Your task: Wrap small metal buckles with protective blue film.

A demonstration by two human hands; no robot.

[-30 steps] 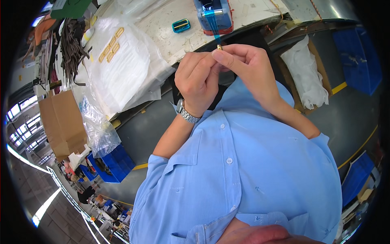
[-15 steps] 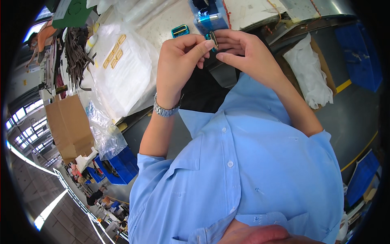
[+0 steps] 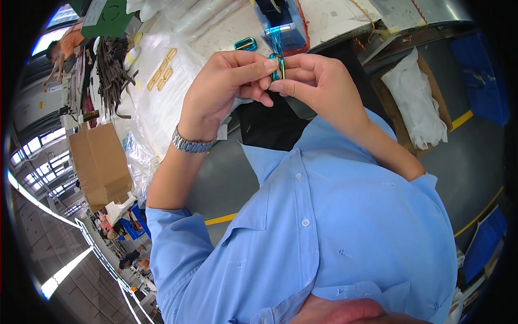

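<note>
Between my two hands is a small metal buckle [image 3: 281,71] partly covered in shiny blue film. A strip of blue film [image 3: 275,41] stretches to it from the blue tape dispenser [image 3: 298,33] just beyond my fingers. My left hand [image 3: 224,81] pinches the buckle and film with thumb and forefinger. My right hand [image 3: 330,83] grips the buckle's other side between thumb and fingers. Left of the dispenser lies another buckle with blue film [image 3: 246,44] on the tabletop. Several gold buckles [image 3: 162,70] lie on white plastic sheeting farther left.
Dark strips [image 3: 110,70] hang in a bundle at the table's left, near a green box [image 3: 110,19]. A brown carton [image 3: 100,167] stands below. To the right, an open carton holds a white bag [image 3: 413,102], with a blue bin [image 3: 480,75] beyond.
A strip of blue film now runs from the dispenser to the buckle. Both hands have shifted slightly toward me, and my left forearm has swung outward to the left.
</note>
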